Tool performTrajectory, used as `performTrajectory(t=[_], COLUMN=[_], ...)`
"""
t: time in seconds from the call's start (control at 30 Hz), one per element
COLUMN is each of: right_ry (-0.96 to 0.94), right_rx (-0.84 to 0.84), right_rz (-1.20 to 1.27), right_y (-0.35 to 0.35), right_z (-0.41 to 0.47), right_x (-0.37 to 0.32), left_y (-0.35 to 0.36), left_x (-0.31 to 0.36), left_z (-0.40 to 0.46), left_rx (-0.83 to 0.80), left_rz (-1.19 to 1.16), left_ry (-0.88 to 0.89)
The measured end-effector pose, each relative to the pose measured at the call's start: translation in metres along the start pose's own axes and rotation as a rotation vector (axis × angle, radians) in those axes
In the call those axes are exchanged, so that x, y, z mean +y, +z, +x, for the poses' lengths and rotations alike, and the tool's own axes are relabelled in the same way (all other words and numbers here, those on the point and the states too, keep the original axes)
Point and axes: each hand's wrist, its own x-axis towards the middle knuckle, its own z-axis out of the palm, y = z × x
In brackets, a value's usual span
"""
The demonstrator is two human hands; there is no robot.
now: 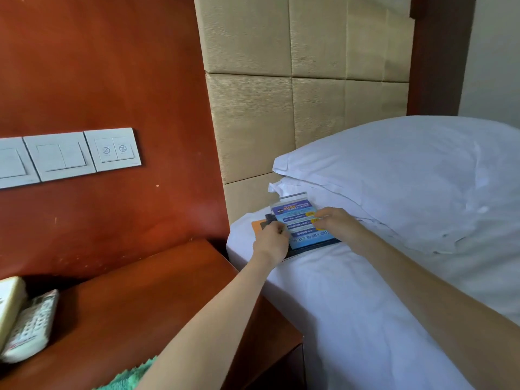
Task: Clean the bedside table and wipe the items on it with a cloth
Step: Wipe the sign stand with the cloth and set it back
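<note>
— On the bed [337, 305], near the pillow [408, 178], what is being handled?

— A blue printed sign card [302, 225] in a clear stand is held over the white sheet, with a dark flat item [298, 252] and an orange card [257, 224] lying under and beside it. The card's right edge is pinched by the right hand [334, 220], fingers curled onto its face. Its left edge is met by the left hand [271, 237], whose fingers are curled in at that edge; whether the card or the small dark piece beside it is gripped cannot be told.

— And the counter [157, 291]?

— It is seen to the left of the bed, red-brown wood, well apart from the card. A cream telephone [9, 302] and a remote control [32, 327] are left at its far left edge, touching each other. A green cloth [132, 375] is laid at its near edge, partly hidden by the left forearm.

— Behind it?

— A row of white wall switches [64, 156] is set in the red-brown panel, beside a padded beige headboard [295, 80].
</note>
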Motion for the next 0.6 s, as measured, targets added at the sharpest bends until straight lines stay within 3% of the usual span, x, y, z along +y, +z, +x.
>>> performTrajectory(t=[0.13, 0.37, 0.6], right_ry=[0.010, -0.127, -0.338], right_rx=[-0.006, 0.021, -0.025], right_rz=[0.058, 0.160, 0.385], right_y=[0.000, 0.008, 0.046], right_z=[-0.005, -0.022, -0.060], right_x=[-0.001, -0.019, -0.065], left_y=[0.007, -0.013, -0.074], left_x=[0.008, 0.008, -0.011], left_z=[-0.003, -0.015, -0.040], left_rx=[0.082, 0.129, 0.232], left_rz=[-0.023, -0.390, -0.362], left_ry=[0.021, -0.001, 0.046])
